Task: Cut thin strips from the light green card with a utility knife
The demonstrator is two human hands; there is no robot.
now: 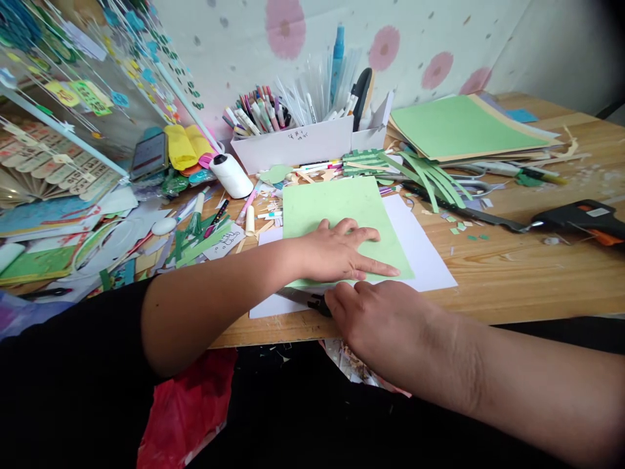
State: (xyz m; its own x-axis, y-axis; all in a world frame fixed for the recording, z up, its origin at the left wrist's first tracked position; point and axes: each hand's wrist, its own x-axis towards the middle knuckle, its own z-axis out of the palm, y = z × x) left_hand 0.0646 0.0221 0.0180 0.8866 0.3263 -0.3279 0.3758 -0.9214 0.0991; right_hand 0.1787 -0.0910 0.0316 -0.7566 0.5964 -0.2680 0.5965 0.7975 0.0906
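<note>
A light green sheet (332,202) lies on white paper (427,260) at the table's front edge. My left hand (342,251) rests on the green sheet with its fingers spread, pressing on its lower part. Just below it, my right hand (375,312) is closed round the dark handle of a cutting tool (295,296). The tool's flat metallic blade points left along the lower edge of the green sheet, over the white paper. My right hand nearly touches my left fingers.
Behind the sheet stands a white box (293,150) of pens. Paper scraps (195,241) and a white spool (232,176) lie left. On the right are stacked green sheets (463,124), a metal ruler (488,216) and a glue gun (581,218).
</note>
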